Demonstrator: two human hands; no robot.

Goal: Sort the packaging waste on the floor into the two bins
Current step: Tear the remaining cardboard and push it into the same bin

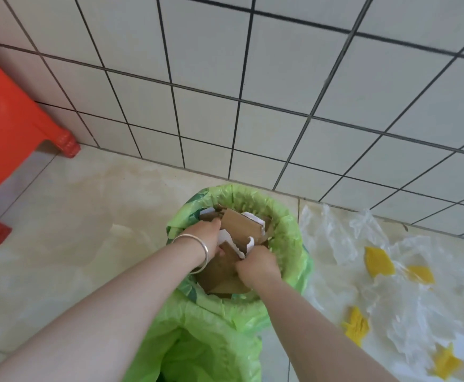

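Observation:
A bin lined with a green bag (288, 230) stands against the tiled wall, filled with brown cardboard pieces (239, 224). Both my hands are inside its mouth. My left hand (206, 235), with a silver bangle on the wrist, presses on the cardboard at the left side. My right hand (257, 267) grips the edge of a torn cardboard piece with a white face. A second bin with a green bag (197, 343) sits in front of it, near my body, its inside mostly hidden. Clear plastic film (333, 238) and yellow scraps (378, 261) lie on the floor to the right.
A red plastic stool (10, 128) stands at the left by the wall. The white tiled wall (253, 92) runs right behind the bins. Bare beige floor tiles (73, 216) lie between the stool and the bins.

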